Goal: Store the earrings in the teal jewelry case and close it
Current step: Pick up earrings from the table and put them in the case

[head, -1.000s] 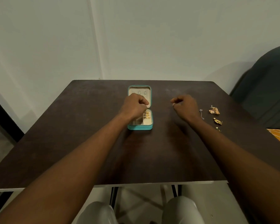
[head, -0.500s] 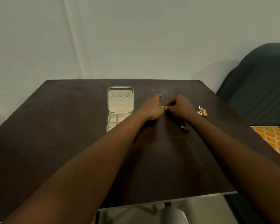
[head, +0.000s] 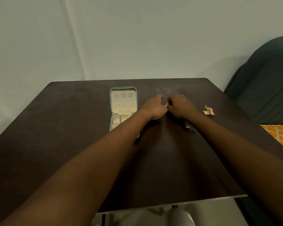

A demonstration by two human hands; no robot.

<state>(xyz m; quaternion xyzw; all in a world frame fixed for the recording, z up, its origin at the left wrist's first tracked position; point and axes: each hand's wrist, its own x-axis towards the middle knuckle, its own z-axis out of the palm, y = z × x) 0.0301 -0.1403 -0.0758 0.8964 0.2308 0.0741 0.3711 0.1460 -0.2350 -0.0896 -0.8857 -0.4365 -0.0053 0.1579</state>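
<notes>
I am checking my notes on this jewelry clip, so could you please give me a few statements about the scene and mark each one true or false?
1. The teal jewelry case lies open on the table. True.
2. The left hand and the right hand are far apart. False: they meet fingertip to fingertip, right of the case.
3. A gold earring lies on the table to the right of the right hand. True.
4. The gold earring is inside the case. False: it lies on the bare table.
5. A small dark piece lies beside the right forearm. True.
</notes>
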